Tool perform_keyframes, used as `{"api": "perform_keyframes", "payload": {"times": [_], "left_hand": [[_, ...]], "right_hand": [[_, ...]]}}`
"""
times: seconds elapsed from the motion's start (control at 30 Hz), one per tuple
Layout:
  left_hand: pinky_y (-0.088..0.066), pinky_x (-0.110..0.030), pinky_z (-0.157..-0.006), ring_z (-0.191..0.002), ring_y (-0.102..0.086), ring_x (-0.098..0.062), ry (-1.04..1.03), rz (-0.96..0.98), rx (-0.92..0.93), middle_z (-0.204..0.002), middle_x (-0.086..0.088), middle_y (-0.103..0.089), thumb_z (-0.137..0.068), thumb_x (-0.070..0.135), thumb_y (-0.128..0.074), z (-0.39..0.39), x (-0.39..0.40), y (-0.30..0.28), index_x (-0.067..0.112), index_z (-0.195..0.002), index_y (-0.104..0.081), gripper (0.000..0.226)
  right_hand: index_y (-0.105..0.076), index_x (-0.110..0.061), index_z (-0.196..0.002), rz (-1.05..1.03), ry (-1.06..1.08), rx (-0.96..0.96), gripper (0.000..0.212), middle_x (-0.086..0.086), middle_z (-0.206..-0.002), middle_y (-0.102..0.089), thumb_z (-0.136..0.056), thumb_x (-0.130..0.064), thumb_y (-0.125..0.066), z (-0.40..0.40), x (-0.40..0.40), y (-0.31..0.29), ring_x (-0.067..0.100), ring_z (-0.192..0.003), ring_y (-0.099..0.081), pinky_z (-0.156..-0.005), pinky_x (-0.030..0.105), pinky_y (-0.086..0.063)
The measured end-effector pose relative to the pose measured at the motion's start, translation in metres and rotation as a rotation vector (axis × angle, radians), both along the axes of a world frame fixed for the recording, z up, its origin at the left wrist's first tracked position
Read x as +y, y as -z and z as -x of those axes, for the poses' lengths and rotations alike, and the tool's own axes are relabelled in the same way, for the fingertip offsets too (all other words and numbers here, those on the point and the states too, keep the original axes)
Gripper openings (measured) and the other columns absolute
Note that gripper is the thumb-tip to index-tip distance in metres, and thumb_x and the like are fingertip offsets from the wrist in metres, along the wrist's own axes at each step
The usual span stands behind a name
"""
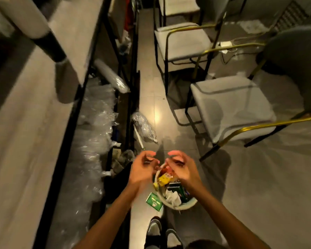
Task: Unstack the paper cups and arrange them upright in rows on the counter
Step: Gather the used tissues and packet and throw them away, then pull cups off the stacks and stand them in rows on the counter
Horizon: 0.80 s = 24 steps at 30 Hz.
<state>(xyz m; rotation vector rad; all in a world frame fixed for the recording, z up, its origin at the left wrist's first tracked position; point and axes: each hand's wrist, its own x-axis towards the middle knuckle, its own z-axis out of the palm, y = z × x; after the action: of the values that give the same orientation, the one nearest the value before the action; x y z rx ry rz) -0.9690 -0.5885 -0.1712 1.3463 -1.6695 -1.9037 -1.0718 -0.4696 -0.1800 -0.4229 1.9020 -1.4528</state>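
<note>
Paper cups point(28, 24) blurred, stack cut off at frame edge

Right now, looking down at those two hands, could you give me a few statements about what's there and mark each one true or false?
1. Both hands hover over a waste bin full of rubbish. True.
2. The left hand holds a paper cup. False: neither hand visibly holds anything, and the fingers are loosely curled.
3. A green packet lies on the floor beside the bin. True.
4. The chairs on the right have red seats. False: the seats are pale grey, with gold and black frames.
5. Crumpled clear plastic lies under the counter on the left. True.
</note>
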Motion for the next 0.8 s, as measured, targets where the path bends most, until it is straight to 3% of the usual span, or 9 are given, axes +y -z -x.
{"api": "perform_keyframes", "payload": {"times": [0.2,0.27,0.37,0.57,0.8], "left_hand": [[-0.055,-0.02,-0.055,-0.059,-0.061,-0.022,-0.248,0.086,0.095,-0.076,-0.017,-0.062,-0.09,-0.021,-0.054,-0.105,-0.009,-0.166,-0.001,-0.101,-0.059,0.024],[-0.056,-0.021,-0.055,-0.061,-0.062,-0.023,-0.292,0.135,0.103,-0.077,-0.017,-0.062,-0.09,-0.021,-0.053,-0.147,-0.004,-0.205,-0.001,-0.101,-0.059,0.023],[-0.054,-0.02,-0.055,-0.057,-0.066,-0.012,-0.42,0.178,0.078,-0.075,-0.012,-0.065,-0.091,-0.018,-0.057,-0.216,0.003,-0.246,0.001,-0.097,-0.061,0.02],[-0.054,-0.024,-0.058,-0.06,-0.069,-0.015,-0.669,0.183,-0.045,-0.077,-0.014,-0.07,-0.092,-0.013,-0.057,-0.373,0.044,-0.274,0.004,-0.093,-0.065,0.019],[-0.051,-0.023,-0.056,-0.062,-0.067,-0.017,-1.076,0.044,-0.173,-0.081,-0.013,-0.07,-0.094,-0.005,-0.06,-0.545,0.097,-0.272,0.007,-0.087,-0.065,0.015]], "right_hand": [[-0.065,-0.001,-0.105,0.262,-0.24,-0.18,0.017,0.012,-0.088,-0.071,-0.088,0.003,-0.068,-0.076,-0.044,-0.162,0.013,-0.067,-0.067,-0.062,0.018,-0.053],[-0.064,0.001,-0.103,0.277,-0.368,-0.21,0.017,0.012,-0.084,-0.071,-0.087,0.004,-0.069,-0.118,-0.056,-0.194,0.008,-0.062,-0.066,-0.059,0.017,-0.051],[-0.067,-0.004,-0.099,0.305,-0.546,-0.152,0.015,0.002,-0.079,-0.073,-0.085,0.0,-0.073,-0.183,-0.075,-0.225,0.006,-0.066,-0.067,-0.063,0.017,-0.05],[-0.065,-0.002,-0.102,0.277,-0.883,-0.183,0.019,0.011,-0.08,-0.072,-0.086,-0.003,-0.074,-0.32,-0.084,-0.263,0.013,-0.066,-0.068,-0.063,0.02,-0.051],[-0.067,-0.009,-0.104,0.149,-1.167,-0.145,0.02,0.014,-0.081,-0.067,-0.086,-0.001,-0.072,-0.454,-0.091,-0.285,0.019,-0.071,-0.069,-0.064,0.023,-0.053]]}}
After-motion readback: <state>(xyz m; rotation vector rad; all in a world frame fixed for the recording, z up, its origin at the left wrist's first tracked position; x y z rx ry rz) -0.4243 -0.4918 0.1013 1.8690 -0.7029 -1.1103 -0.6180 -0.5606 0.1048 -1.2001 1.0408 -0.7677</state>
